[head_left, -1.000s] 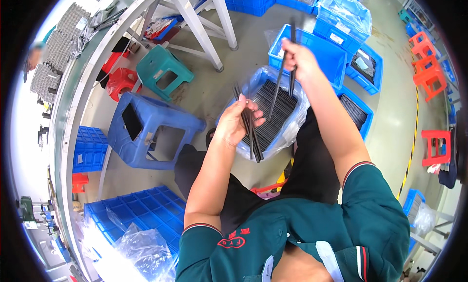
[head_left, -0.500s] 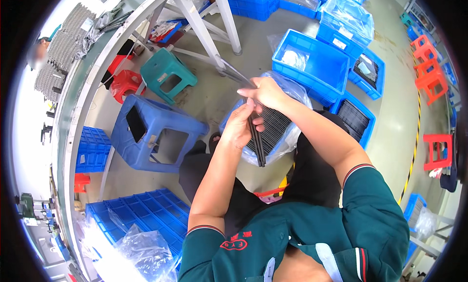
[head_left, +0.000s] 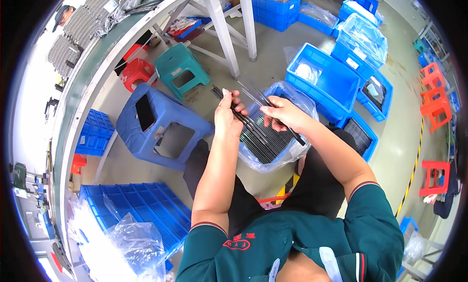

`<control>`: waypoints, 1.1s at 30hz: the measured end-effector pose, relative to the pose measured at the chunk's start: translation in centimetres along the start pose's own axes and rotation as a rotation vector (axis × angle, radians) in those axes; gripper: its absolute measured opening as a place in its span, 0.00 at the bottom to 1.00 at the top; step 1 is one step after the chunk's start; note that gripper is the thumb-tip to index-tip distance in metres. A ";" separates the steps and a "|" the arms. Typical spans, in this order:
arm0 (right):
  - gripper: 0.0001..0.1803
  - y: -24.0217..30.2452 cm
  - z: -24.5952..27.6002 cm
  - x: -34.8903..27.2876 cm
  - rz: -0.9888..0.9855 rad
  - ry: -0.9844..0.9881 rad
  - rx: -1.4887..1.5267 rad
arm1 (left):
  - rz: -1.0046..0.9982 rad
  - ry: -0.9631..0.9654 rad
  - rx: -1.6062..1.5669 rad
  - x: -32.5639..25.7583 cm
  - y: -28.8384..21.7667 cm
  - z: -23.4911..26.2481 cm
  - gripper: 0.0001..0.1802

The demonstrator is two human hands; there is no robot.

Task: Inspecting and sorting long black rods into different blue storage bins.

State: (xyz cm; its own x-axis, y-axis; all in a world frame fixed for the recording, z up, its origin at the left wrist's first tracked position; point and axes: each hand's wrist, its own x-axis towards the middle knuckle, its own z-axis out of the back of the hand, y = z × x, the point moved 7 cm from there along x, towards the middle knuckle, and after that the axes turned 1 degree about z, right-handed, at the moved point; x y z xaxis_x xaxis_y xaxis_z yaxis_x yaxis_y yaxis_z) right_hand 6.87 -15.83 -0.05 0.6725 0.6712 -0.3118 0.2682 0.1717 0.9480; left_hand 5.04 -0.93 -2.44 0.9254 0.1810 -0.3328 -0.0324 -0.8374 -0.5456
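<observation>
My left hand (head_left: 228, 115) grips a bundle of thin black rods (head_left: 225, 99) that stick out toward the upper left. My right hand (head_left: 284, 113) holds a few more thin rods (head_left: 255, 95), angled up-left, and lays them against the left hand's bundle. Both hands hover over a blue bin lined with a clear plastic bag (head_left: 280, 157), which is filled with many more black rods (head_left: 267, 139). The bin rests in front of my knees.
A blue plastic stool (head_left: 158, 127) with a dark phone on it stands to the left, a green stool (head_left: 181, 70) and red stool (head_left: 136, 71) beyond. Blue bins (head_left: 325, 82) sit to the right, blue crates (head_left: 136, 211) lower left, a white table leg (head_left: 222, 31) above, orange stools (head_left: 434, 94) far right.
My right hand came down from high above the bin, carrying rods, to meet the left hand. The left hand lifted its bundle slightly up and left.
</observation>
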 end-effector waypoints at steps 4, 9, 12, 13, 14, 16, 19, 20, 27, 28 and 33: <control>0.12 0.5 -0.6 -0.4 -0.014 -0.005 0.001 | 0.002 -0.007 -0.029 0.1 0.3 0.0 0.17; 0.12 0.8 0.0 -0.3 0.047 -0.041 -0.076 | 0.000 -0.027 -0.087 0.5 0.7 0.5 0.18; 0.12 1.1 -0.3 -0.5 0.041 -0.066 -0.139 | 0.017 0.026 -0.092 0.5 1.2 -0.1 0.18; 0.12 1.2 -0.4 -0.6 0.025 -0.079 -0.183 | 0.020 0.026 -0.091 0.4 1.4 -0.2 0.18; 0.12 1.2 -0.5 -0.6 0.012 -0.088 -0.192 | 0.023 0.049 -0.067 0.3 1.6 -0.4 0.18; 0.12 1.1 -0.3 -0.4 0.026 -0.105 -0.172 | 0.035 0.084 -0.029 0.1 2.1 -0.8 0.18; 0.12 1.3 0.1 -0.4 0.042 -0.161 -0.167 | 0.051 0.051 0.014 -0.5 2.9 -1.4 0.17; 0.12 1.4 0.3 -0.5 0.043 -0.200 -0.180 | 0.057 0.050 0.015 -0.6 2.9 -1.6 0.17; 0.10 1.2 0.1 -0.1 0.076 -0.188 -0.034 | -0.068 0.006 0.146 -0.8 1.9 -2.3 0.15; 0.10 1.2 0.1 -0.2 0.087 -0.199 -0.037 | -0.081 0.024 0.180 -0.8 1.8 -2.4 0.16; 0.10 0.9 -0.6 -0.3 0.084 -0.184 0.085 | -0.088 0.056 0.160 -1.1 1.8 -2.7 0.16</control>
State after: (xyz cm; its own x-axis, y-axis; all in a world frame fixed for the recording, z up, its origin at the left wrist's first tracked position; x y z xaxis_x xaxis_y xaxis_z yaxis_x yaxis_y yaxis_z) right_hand 6.53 -15.46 0.91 0.8074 0.5362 -0.2461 0.2580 0.0543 0.9646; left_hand 4.96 -4.05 -0.96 0.9469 0.2170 -0.2373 -0.0059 -0.7262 -0.6874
